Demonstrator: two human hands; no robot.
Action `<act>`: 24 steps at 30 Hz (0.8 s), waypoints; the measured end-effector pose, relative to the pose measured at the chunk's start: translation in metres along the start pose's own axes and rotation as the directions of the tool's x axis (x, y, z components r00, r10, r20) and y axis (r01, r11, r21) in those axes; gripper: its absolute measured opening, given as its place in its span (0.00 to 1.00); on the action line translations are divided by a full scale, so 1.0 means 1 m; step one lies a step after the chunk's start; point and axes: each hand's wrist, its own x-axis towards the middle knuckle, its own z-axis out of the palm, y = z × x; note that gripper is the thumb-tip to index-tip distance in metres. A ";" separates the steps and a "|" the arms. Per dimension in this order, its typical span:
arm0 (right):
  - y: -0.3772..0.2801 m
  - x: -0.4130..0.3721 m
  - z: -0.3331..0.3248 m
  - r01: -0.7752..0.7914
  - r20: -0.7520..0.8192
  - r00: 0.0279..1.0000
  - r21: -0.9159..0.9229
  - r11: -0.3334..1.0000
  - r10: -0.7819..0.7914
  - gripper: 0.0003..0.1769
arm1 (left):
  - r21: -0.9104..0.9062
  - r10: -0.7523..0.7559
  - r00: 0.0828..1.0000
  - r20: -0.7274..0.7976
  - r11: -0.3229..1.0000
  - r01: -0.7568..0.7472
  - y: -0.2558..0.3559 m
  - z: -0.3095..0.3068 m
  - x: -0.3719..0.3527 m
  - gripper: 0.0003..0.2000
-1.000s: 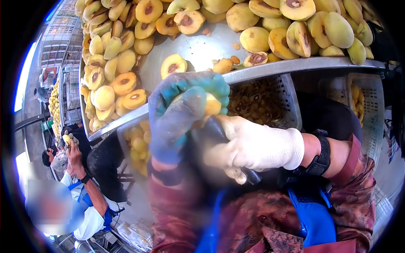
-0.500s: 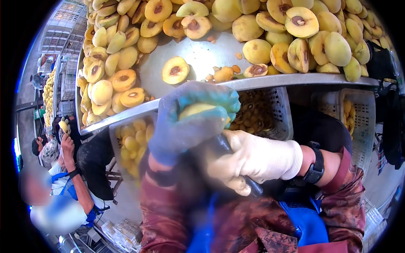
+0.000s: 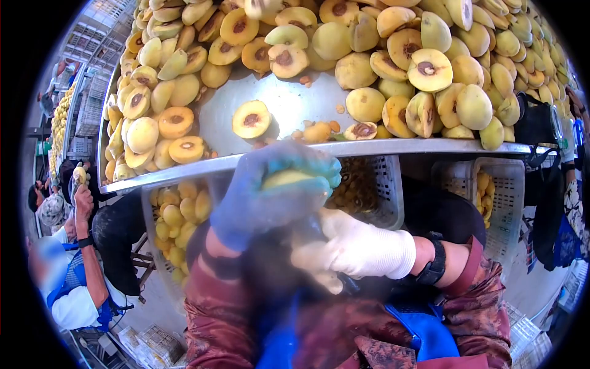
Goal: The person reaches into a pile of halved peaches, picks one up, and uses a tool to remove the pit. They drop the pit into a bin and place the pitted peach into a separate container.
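My left hand (image 3: 236,197), in a blue glove with teal fingers, is closed around a yellow peach (image 3: 286,178), mostly hidden by the fingers. Just below it, my right hand (image 3: 369,246) in a white glove grips a dark-handled tool (image 3: 349,285). The tool's working end is hidden behind the left hand and blurred. Both hands are in front of the metal table's rim (image 3: 424,147). Beyond them a cut peach half (image 3: 251,119) lies face up on the metal, with its brown centre showing.
Heaped peach halves (image 3: 430,71) cover the table's back and sides. Loose pits and scraps (image 3: 316,131) lie near the rim. Below stand a crate of peaches (image 3: 184,212), a crate of pits (image 3: 388,190) and another crate (image 3: 507,203). A co-worker's hand (image 3: 83,203) holds fruit at left.
The camera view has shifted, so the table and crates sit further left and mostly lower. Both hands keep their grips; less of the tool's handle shows below my right hand.
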 end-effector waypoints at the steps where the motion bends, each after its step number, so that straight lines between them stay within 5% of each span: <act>1: 0.001 0.000 0.000 0.003 -0.008 1.000 0.000 1.000 -0.003 0.10 | 0.033 -0.010 1.000 -0.025 0.999 0.011 0.001 0.001 0.000 0.14; 4: 0.003 0.000 -0.006 -0.103 0.133 0.989 0.297 0.949 0.066 0.10 | 0.118 0.034 0.996 -0.087 0.993 -0.024 -0.001 0.005 -0.001 0.14; 6: 0.003 -0.001 -0.007 -0.084 0.142 0.989 0.281 0.956 0.045 0.10 | 0.159 0.159 0.981 -0.111 0.977 -0.141 -0.008 0.007 -0.001 0.14; 10: -0.003 -0.002 0.002 0.016 -0.023 1.000 -0.016 1.000 -0.017 0.10 | 0.154 0.069 0.995 -0.069 0.986 -0.058 -0.002 0.004 0.000 0.15; 13: -0.005 -0.003 0.003 -0.030 -0.038 0.999 -0.007 1.000 0.029 0.08 | 0.102 0.034 0.998 -0.047 0.994 -0.029 -0.006 0.001 0.000 0.16; 16: 0.009 -0.002 -0.003 -0.098 0.140 0.989 0.313 0.945 0.056 0.09 | 0.144 0.039 0.999 -0.014 0.989 -0.037 -0.009 0.000 0.001 0.16; 19: 0.013 -0.003 -0.007 -0.080 0.200 0.980 0.321 0.944 0.015 0.12 | 0.179 0.064 0.998 0.025 0.982 -0.068 -0.009 0.000 0.002 0.16; 22: -0.010 -0.010 0.008 -0.085 -0.046 0.996 -0.080 0.993 0.081 0.11 | 0.098 0.057 0.997 0.060 0.993 -0.063 -0.006 0.001 0.002 0.17; 24: -0.003 -0.009 0.003 -0.020 0.064 0.998 0.029 0.999 0.019 0.12 | -0.034 0.027 0.998 0.061 0.999 -0.025 -0.010 0.002 0.001 0.18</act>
